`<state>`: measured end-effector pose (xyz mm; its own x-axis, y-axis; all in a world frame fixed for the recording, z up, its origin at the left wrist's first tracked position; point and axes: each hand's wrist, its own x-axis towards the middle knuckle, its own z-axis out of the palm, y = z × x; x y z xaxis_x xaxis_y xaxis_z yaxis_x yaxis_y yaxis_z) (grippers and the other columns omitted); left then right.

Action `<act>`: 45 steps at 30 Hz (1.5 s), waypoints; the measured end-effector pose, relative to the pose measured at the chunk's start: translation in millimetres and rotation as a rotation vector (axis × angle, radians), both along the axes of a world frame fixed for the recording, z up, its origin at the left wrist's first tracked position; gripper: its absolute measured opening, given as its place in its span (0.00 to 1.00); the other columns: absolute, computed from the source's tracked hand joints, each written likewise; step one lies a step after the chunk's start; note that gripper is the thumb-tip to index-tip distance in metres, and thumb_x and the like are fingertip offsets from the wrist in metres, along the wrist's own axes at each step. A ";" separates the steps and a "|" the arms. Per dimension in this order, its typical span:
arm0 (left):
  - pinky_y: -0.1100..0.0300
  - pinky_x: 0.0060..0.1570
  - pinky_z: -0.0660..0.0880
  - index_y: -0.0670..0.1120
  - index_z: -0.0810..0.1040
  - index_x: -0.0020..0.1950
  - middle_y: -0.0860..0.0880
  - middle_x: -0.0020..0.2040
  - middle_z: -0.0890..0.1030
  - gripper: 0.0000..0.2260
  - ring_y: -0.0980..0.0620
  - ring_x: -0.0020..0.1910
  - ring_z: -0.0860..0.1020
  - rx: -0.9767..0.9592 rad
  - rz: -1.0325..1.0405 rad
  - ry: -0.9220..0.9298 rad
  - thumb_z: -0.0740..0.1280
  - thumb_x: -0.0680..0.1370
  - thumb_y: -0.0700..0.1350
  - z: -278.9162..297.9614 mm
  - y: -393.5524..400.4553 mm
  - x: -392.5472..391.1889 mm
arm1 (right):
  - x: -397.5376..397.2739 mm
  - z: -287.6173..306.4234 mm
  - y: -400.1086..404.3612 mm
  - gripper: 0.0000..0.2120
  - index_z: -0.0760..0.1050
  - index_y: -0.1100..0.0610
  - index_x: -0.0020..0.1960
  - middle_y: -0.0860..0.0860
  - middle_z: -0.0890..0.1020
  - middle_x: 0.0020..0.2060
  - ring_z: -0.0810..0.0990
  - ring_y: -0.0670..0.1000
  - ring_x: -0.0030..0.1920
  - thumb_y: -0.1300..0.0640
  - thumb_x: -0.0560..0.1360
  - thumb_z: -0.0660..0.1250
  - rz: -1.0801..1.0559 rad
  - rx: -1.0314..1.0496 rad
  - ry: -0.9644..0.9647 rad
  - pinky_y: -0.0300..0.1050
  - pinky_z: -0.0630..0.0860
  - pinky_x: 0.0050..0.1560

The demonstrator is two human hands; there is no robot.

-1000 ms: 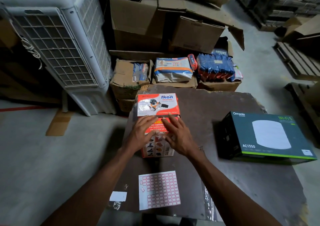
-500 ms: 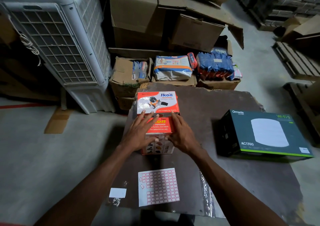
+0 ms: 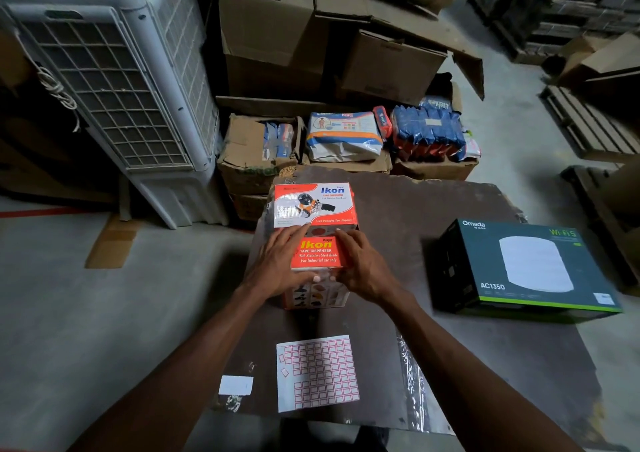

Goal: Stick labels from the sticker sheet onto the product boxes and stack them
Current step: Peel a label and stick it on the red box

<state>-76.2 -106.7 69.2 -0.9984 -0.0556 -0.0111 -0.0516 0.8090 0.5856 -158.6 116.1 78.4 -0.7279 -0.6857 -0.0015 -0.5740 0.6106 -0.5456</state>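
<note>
An orange Ikon tape dispenser box stands on the dark table, close to me at the left. My left hand grips its left side and my right hand grips its right side, thumbs meeting on its near face. Just behind it, touching or nearly so, stands a second Ikon box, its top face showing a dispenser picture. The sticker sheet, white with rows of red-bordered labels, lies flat near the table's front edge. A dark Omada Wi-Fi box lies flat at the right.
A small white paper slip lies left of the sheet, and clear film to its right. Beyond the table stand cardboard cartons with packaged goods. A tall white air cooler stands at the left. Wooden pallets are on the right.
Both hands slid from the top of the near Ikon box down onto its sides, uncovering its orange label. The box stayed beside the rear one.
</note>
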 end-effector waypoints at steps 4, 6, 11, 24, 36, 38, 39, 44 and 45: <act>0.44 0.70 0.67 0.52 0.56 0.82 0.48 0.75 0.66 0.49 0.48 0.69 0.65 0.008 -0.009 -0.029 0.79 0.68 0.59 -1.8 -2.3 -0.4 | 1.8 0.7 -0.8 0.44 0.61 0.56 0.78 0.57 0.68 0.72 0.74 0.59 0.67 0.53 0.69 0.80 -0.015 0.005 -0.010 0.61 0.77 0.64; 0.44 0.69 0.68 0.51 0.60 0.81 0.49 0.74 0.68 0.46 0.49 0.67 0.66 0.022 -0.009 -0.006 0.79 0.68 0.58 -1.8 -1.8 0.3 | 2.3 1.8 -1.0 0.44 0.61 0.56 0.78 0.56 0.68 0.73 0.74 0.59 0.68 0.54 0.69 0.80 -0.017 0.012 -0.017 0.61 0.77 0.65; 0.43 0.70 0.69 0.54 0.61 0.81 0.51 0.76 0.67 0.44 0.50 0.70 0.65 0.043 -0.004 0.020 0.78 0.70 0.59 -8.0 -3.5 0.6 | 3.1 -1.5 -0.4 0.44 0.53 0.53 0.82 0.57 0.61 0.79 0.60 0.61 0.78 0.45 0.75 0.72 0.058 0.116 0.214 0.65 0.63 0.76; 0.42 0.72 0.66 0.56 0.56 0.82 0.51 0.82 0.57 0.33 0.42 0.82 0.51 -0.314 0.030 0.168 0.67 0.80 0.56 -10.5 16.1 14.1 | 24.3 -21.4 -3.4 0.35 0.48 0.47 0.83 0.55 0.50 0.83 0.47 0.58 0.83 0.44 0.82 0.60 0.019 0.021 0.251 0.66 0.58 0.78; 0.40 0.72 0.65 0.55 0.59 0.82 0.50 0.82 0.59 0.33 0.42 0.81 0.52 -0.226 0.023 0.169 0.69 0.79 0.57 -16.0 13.4 10.7 | 155.5 -113.5 -4.7 0.11 0.83 0.53 0.53 0.53 0.84 0.50 0.81 0.57 0.52 0.54 0.79 0.61 0.029 0.083 -0.241 0.51 0.77 0.50; 0.40 0.73 0.63 0.53 0.60 0.81 0.49 0.82 0.59 0.33 0.41 0.81 0.52 -0.222 0.017 0.179 0.68 0.80 0.58 -16.4 14.4 12.5 | 167.5 -126.8 -13.2 0.13 0.84 0.53 0.55 0.55 0.85 0.52 0.81 0.59 0.53 0.56 0.78 0.62 0.097 0.171 -0.303 0.52 0.77 0.51; 0.39 0.73 0.63 0.53 0.61 0.81 0.49 0.82 0.59 0.32 0.41 0.81 0.52 -0.218 0.017 0.188 0.66 0.80 0.59 -16.0 14.9 13.2 | 171.4 -130.2 -17.3 0.13 0.84 0.54 0.55 0.57 0.85 0.53 0.81 0.60 0.53 0.57 0.78 0.62 0.131 0.201 -0.320 0.51 0.77 0.52; 0.36 0.73 0.64 0.52 0.61 0.81 0.48 0.82 0.60 0.33 0.40 0.81 0.52 -0.194 0.026 0.169 0.57 0.78 0.66 -13.6 15.4 13.6 | 172.0 -139.7 -34.0 0.15 0.80 0.55 0.63 0.59 0.83 0.56 0.81 0.60 0.57 0.56 0.83 0.59 0.174 0.320 -0.276 0.49 0.76 0.52; 0.36 0.73 0.64 0.52 0.62 0.81 0.48 0.82 0.60 0.33 0.40 0.81 0.52 -0.186 0.024 0.172 0.58 0.79 0.65 -12.8 15.4 13.5 | 170.9 -142.7 -36.1 0.16 0.78 0.54 0.66 0.58 0.83 0.57 0.80 0.61 0.57 0.56 0.82 0.59 0.189 0.327 -0.236 0.51 0.77 0.52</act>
